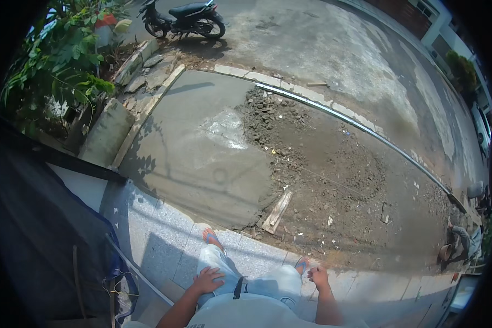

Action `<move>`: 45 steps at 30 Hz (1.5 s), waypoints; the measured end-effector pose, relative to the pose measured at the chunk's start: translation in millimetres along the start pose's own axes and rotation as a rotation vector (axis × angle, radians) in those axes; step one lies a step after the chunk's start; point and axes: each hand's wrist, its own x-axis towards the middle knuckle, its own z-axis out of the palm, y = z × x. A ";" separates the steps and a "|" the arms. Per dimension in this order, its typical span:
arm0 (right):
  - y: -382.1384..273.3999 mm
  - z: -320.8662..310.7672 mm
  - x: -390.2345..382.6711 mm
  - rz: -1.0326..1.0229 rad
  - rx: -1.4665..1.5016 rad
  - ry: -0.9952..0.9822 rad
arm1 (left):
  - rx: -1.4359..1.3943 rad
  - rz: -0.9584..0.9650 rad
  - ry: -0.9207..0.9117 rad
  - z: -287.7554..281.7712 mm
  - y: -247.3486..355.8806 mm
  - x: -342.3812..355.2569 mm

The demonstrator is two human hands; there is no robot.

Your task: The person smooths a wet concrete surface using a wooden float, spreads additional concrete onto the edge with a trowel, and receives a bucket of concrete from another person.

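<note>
My left hand point(208, 280) rests on my left thigh with its fingers spread, holding nothing. To the right of my right leg, my right hand point(318, 276) hangs with loosely bent fingers, and nothing shows in it. My feet, in sandals, stand apart on the pale tiled strip point(251, 252). Just beyond them lies a smooth grey slab of wet-looking concrete point(186, 142), with a shiny patch near its middle. Its right side meets rough soil and rubble point(333, 180). A short wooden board point(277, 212) lies at that border, near the tiles.
A long metal bar point(322, 108) runs along the far edge beside pale kerb blocks point(287, 85). A motorcycle point(185, 21) stands on the road. Leafy plants point(60, 65) and a dark sheet point(44, 229) flank the left. Another person point(467, 240) is at far right, near a bucket point(445, 253).
</note>
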 end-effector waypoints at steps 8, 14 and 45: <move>25.7 176.8 -33.8 -0.156 -0.077 0.014 | 0.096 0.363 0.024 -83.7 -138.2 1.3; -41.9 226.0 18.6 -0.150 -0.202 -0.061 | -0.042 0.197 0.415 -126.6 -141.9 37.7; 118.5 304.9 568.7 -0.297 -0.479 0.661 | -0.206 0.503 1.330 -97.9 -282.1 340.2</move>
